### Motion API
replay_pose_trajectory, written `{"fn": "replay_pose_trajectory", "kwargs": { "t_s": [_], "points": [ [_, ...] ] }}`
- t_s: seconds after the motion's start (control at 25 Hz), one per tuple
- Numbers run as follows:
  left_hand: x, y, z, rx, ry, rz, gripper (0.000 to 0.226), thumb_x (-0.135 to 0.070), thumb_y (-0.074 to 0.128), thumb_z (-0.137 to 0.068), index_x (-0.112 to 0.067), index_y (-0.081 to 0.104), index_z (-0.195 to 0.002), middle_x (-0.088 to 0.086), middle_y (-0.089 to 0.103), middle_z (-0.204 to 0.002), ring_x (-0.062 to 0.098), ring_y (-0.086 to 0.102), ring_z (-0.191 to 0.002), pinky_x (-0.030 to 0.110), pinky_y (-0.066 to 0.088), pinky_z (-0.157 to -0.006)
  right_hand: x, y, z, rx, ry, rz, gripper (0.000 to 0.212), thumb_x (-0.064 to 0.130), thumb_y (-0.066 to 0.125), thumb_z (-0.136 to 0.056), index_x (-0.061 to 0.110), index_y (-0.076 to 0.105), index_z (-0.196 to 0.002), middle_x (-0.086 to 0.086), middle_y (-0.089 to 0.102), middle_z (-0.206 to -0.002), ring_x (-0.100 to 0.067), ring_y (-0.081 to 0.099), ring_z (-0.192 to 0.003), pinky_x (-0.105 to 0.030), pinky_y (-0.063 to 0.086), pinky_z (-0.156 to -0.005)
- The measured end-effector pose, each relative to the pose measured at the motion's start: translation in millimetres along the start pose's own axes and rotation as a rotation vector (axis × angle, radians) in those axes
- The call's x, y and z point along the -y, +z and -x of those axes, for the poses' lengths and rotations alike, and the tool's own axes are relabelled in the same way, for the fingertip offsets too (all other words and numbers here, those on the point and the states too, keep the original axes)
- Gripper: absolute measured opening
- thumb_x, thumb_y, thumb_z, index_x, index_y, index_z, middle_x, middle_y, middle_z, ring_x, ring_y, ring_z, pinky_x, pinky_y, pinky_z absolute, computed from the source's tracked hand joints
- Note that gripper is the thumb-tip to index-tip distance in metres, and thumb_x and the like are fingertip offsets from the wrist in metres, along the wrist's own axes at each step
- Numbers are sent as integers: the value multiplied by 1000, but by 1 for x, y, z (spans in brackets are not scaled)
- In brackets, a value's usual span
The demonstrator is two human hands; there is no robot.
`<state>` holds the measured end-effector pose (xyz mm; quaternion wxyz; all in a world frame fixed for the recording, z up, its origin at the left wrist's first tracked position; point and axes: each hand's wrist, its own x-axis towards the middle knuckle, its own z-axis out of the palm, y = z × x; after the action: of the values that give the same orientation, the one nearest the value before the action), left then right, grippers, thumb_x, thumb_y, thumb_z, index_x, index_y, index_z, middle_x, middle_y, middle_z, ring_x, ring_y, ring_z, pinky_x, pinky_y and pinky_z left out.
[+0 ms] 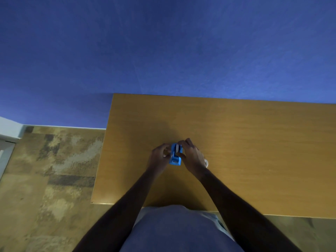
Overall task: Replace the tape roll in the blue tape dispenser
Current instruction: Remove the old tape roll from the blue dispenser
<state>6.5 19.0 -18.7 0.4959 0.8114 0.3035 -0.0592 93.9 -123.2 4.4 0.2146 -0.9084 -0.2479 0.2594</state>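
Observation:
A small blue tape dispenser [175, 156] stands on the wooden table [254, 142], cutter end toward me. A grey roll or hub shows in its top slot. My left hand [159, 157] grips its left side. My right hand [190, 155] holds its right side, thumb on the body and fingers curled over the far end. A pale tape roll [206, 162] lies on the table just right of my right wrist, mostly hidden by it.
The table's left edge runs near x 560 and its near edge lies against my body. A blue wall [163, 51] rises behind the table. Patterned brown floor [45, 170] lies to the left, with a white door frame at the far left.

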Motion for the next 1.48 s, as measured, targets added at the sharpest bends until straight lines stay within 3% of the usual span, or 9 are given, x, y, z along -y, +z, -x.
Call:
{"fn": "replay_pose_trajectory", "kwargs": {
  "t_s": [0.16,0.28,0.44,0.6,0.68,0.8,1.04,1.2,1.48],
  "points": [
    [0,-5,3,-1,-29,155,33,3,73,-96,-7,77,-128,14,83,-115,32,81,-105,51,68,-87,3,2,13,-73,-15,-184,37,14,80,-96,16,66,-131,-5,72,-129,-30,76,-108,-57,64,-90],
    [-3,-10,10,23,-10,276,32,3,74,-95,-21,83,-115,-2,84,-92,13,79,-78,33,64,-70,4,2,23,-140,25,-440,36,1,84,-90,11,70,-121,-8,79,-117,-28,79,-104,-52,66,-92],
    [-9,-17,31,5,65,343,35,-10,80,-98,-44,80,-105,-5,84,-97,5,78,-76,33,68,-65,9,-3,46,-202,34,-633,44,-5,89,-83,13,73,-119,-4,82,-114,-24,82,-101,-22,68,-80],
    [-17,-23,55,-41,131,367,27,-6,78,-99,-29,83,-112,-12,83,-98,3,78,-82,34,69,-66,17,-7,69,-231,53,-877,44,-6,89,-84,7,77,-124,-13,84,-118,-33,84,-101,-55,70,-87],
    [-23,-25,68,-51,181,368,25,-4,76,-100,-25,84,-111,-15,81,-100,8,78,-85,29,68,-64,21,-7,80,-277,65,-997,37,-2,88,-87,6,80,-122,-17,85,-113,-38,84,-99,-60,69,-87],
    [-33,-28,85,-65,271,368,21,-6,76,-100,-17,84,-117,-10,80,-106,22,80,-91,31,68,-64,30,-9,100,-380,64,-1126,27,-2,89,-86,6,81,-110,-19,85,-104,-43,83,-96,-53,70,-82],
    [-43,-47,102,-23,423,371,25,-8,81,-97,-22,83,-116,-9,79,-109,21,81,-89,34,70,-62,42,-18,125,-438,-39,-1255,20,-4,88,-84,4,86,-103,-14,88,-105,-22,82,-90,-28,67,-72],
    [-41,-55,104,-10,515,331,25,-5,81,-98,-18,83,-119,-9,78,-110,22,81,-88,38,71,-64,55,-18,137,-494,-80,-1253,22,7,87,-84,6,87,-106,-12,88,-108,-21,81,-91,-31,67,-75],
    [-40,-55,112,0,554,363,25,-4,82,-96,-7,82,-121,2,79,-108,19,82,-90,42,71,-62,63,-10,157,-529,-90,-1253,27,15,84,-88,4,85,-113,-11,84,-124,-32,79,-120,-45,68,-100]
  ]
}}
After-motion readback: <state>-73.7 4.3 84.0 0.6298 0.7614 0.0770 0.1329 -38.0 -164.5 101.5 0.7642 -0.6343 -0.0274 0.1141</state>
